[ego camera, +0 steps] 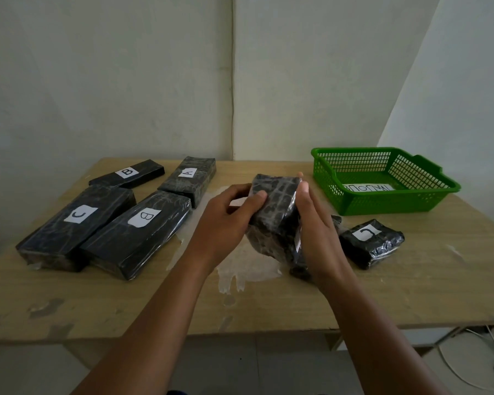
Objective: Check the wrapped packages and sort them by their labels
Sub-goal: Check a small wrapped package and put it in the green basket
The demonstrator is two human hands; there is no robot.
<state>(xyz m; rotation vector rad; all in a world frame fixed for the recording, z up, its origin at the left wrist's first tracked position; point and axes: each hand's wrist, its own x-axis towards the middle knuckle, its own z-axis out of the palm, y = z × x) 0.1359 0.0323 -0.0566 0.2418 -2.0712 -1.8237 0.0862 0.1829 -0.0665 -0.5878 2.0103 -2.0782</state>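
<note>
A black wrapped package [274, 206] is held tilted above the table's middle between both hands. My left hand [228, 218] grips its left side, thumb on the front face. My right hand [314, 229] holds its right edge with fingers extended along it. A white label shows partly behind my left fingers; its letter is hidden. On the left lie packages marked C [77, 220], B [143, 229], A [188, 178] and a thin B [127, 173]. A small package marked C [372, 242] lies to the right, and another dark package [300, 269] sits partly under my right hand.
A green plastic basket [437, 195] stands at the back right with a paper label lying inside. The wooden table [154, 306] has worn white patches at its middle. Walls close the back; cables lie on the floor at lower right.
</note>
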